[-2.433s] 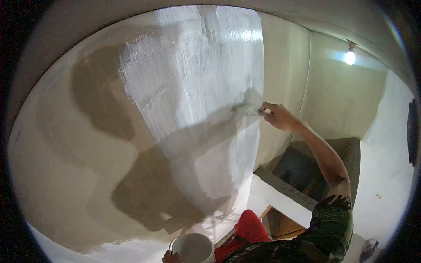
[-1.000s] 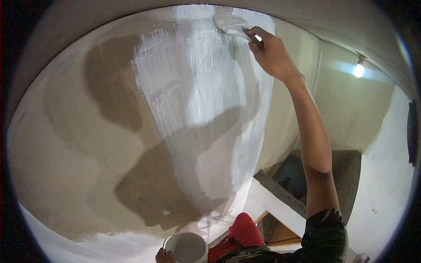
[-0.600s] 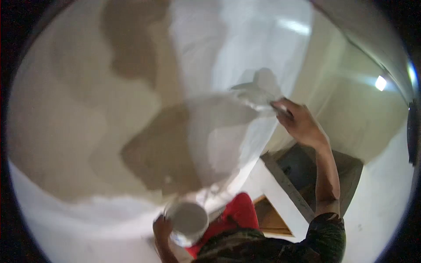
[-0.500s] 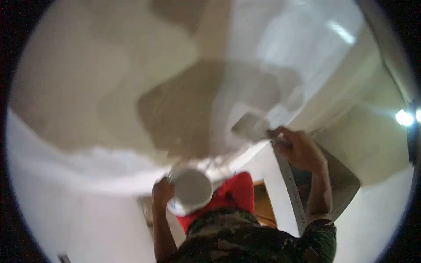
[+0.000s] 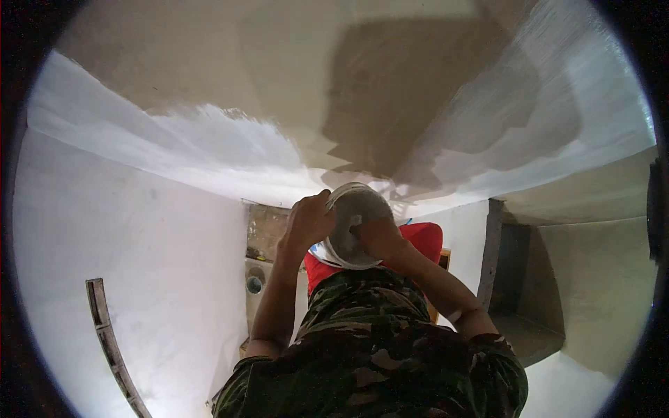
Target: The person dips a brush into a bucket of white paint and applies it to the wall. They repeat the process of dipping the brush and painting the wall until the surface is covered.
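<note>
My left hand is closed on the rim of a white bucket, which is tilted in front of my body. My right hand reaches into the bucket's mouth, fingers curled downward. It grips the wide paintbrush seen a moment ago; the bristles are hidden inside the bucket, and only a small pale bit shows by the fingers. Ahead stands a beige wall with white paint along its lower left and on the right side. My shadow falls across it.
A dark recessed opening with a jutting ledge is at the right. A slatted wooden strip lies at the lower left by the pale wall. Behind my left arm are a round container and a brownish panel.
My right hand has come down from the wall with the brush and into the bucket. My left hand still holds the bucket, now more central in view. The view has shifted.
</note>
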A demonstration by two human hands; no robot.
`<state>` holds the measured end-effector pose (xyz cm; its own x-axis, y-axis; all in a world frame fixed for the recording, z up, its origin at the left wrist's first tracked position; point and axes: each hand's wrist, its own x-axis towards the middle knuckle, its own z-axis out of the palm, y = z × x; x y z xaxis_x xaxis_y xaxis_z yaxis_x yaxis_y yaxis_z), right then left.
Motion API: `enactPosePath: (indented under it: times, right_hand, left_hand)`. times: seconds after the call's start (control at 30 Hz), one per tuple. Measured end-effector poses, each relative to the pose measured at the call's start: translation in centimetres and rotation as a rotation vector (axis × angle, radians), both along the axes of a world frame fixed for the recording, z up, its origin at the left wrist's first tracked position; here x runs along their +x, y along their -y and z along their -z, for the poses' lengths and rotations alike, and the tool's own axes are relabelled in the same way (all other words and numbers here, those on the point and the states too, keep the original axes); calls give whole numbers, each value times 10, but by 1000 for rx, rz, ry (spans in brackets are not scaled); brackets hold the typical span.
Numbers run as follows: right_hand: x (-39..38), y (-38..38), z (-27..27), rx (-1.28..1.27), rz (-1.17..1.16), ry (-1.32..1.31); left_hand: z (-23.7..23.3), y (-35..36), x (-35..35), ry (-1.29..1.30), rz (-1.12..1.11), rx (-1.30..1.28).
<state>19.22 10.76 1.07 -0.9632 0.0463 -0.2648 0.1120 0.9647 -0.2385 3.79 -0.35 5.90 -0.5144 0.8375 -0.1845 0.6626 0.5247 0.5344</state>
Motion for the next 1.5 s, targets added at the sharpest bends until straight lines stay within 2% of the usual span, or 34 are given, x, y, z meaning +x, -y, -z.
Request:
enactPosePath:
  times: [0.13, 0.3, 0.37, 0.6, 0.67, 0.83, 0.9, 0.97, 1.0, 1.07, 1.1, 1.17, 1.2, 1.27, 1.3, 1.33, 1.4, 1.43, 1.47, 1.5]
  right_hand:
    - [-8, 4, 15, -18, 2, 50]
    - [-13, 5, 10, -74, 49, 86]
    - [-1, 1, 12, -85, 100, -139]
    - [43, -27, -66, -326, 272, 12]
    - [56, -29, -78, -459, 328, -279]
    - [94, -32, -15, -585, 513, -289]
    - [99, -29, -15, -599, 562, -279]
    - [99, -23, -22, -847, 704, -258]
    - [102, -22, -19, -838, 705, -264]
    - [107, -19, -9, -998, 672, -426]
    - [108, -18, -8, -986, 672, -438]
    - [104, -19, -10, -966, 630, -708]
    - [102, -19, -20, -941, 633, -732]
    - [101, -23, -48, -1486, 839, -782]
    - [108, -32, -43, -1405, 846, -785]
    - [107, -40, -60, -1366, 851, -842]
    - [105, -50, -106, -1599, 773, -1103]
    - [108, -65, -112, -1528, 702, -1195]
    - [112, -76, -129, -1465, 704, -1268]
    - [114, -85, -156, -1183, 717, -1426]
  left_hand:
    - [0, 0, 0, -5, 21, 51]
    - [-3, -3, 0, 13, 26, -8]
    - [-4, -2, 1, 13, 20, -15]
    - [-1, 0, -4, 41, -44, 21]
    - [2, 1, -7, 42, -54, 33]
    - [4, -2, -9, 17, -27, 45]
    - [8, -3, -10, -1, -17, 50]
    - [12, -6, -11, -17, -8, 56]
    - [13, -7, -11, -15, 0, 49]
    - [14, -8, -10, -18, 12, 53]
    - [13, -10, -10, -22, 4, 5]
    - [15, -12, -11, -39, 9, -11]
    - [18, -12, -12, -39, 12, -24]
    - [17, -11, -15, -63, 49, 0]
    - [16, -14, -14, -40, -4, -21]
    - [24, -14, -17, -92, 29, -16]
    - [27, -12, -21, -91, 69, -48]
    - [76, 0, -36, -268, 156, 110]
    - [41, -9, -26, -122, 87, 69]
    - [25, -13, -21, -81, 85, 47]
